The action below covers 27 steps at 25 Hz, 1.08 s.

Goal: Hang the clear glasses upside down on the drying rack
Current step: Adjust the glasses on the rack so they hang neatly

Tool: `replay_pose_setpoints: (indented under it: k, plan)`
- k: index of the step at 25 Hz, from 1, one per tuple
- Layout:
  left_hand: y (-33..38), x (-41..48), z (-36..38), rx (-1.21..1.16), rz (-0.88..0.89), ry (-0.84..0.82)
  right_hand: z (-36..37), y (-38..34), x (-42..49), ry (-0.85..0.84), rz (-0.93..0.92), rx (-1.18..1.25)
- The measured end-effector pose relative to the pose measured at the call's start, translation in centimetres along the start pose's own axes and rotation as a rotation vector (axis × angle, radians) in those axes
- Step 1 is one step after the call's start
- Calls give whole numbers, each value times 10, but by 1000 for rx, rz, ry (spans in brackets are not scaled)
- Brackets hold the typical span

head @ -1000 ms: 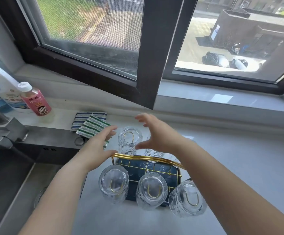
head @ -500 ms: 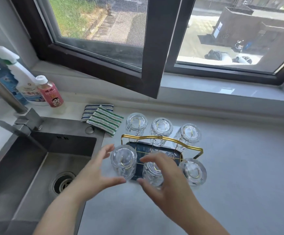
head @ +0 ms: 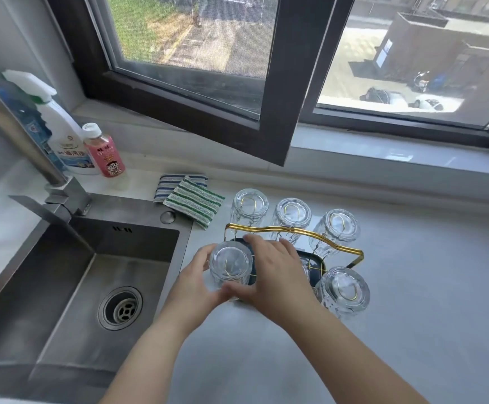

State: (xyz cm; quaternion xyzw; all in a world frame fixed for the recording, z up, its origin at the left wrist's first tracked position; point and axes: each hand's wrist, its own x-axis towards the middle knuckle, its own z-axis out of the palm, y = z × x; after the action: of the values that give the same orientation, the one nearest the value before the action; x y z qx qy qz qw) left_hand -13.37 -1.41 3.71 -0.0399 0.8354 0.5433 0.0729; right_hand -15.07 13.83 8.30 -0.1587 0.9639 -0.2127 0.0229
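Surface: pale grey stone counter (head: 412,287) under a dark-framed window (head: 266,112); everything stands close to the basin, so a dropped glass could roll off the counter's left edge
Sink: stainless steel basin (head: 71,287) with a round drain lies just left of the rack; a glass slipping leftward would likely fall into hard steel and chip
Left hand: left hand (head: 196,287) cups the left side of the near-left clear ribbed glass (head: 231,265), fingers curled against its wall; grip closed on that glass
Near-left glass: upside down over a gold wire prong, base facing up; whether it is fully seated cannot be told; let go early, it may tip toward the sink
Right hand: right hand (head: 275,272) wraps the same glass from the right, thumb near the left hand's fingers; it covers the middle front glass, so a sideways nudge could knock that one against its neighbour
Rack: gold wire drying rack with dark blue tray (head: 319,262) looks light; pushing down on one corner might rock it and rattle all the glasses
Back row: three clear glasses (head: 293,212) hang inverted behind the gold handle (head: 295,230)
Near-right glass: clear glass (head: 342,288) hangs inverted at the front right, leaning outward; a jolt to the rack could shake it off
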Motion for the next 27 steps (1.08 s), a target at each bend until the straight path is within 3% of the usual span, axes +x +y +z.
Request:
replay_pose_setpoints:
  k: [17, 24, 27]
  plan:
    - [-1, 3, 1, 26, 35, -70, 1, 3, -3, 45, 30, 82]
    - [9, -6, -6, 121, 50, -81, -31, 19, -8, -39, -5, 19]
    - [26, -12, -23, 237, 176, -42, -57, 43, -25, -105, 47, 14]
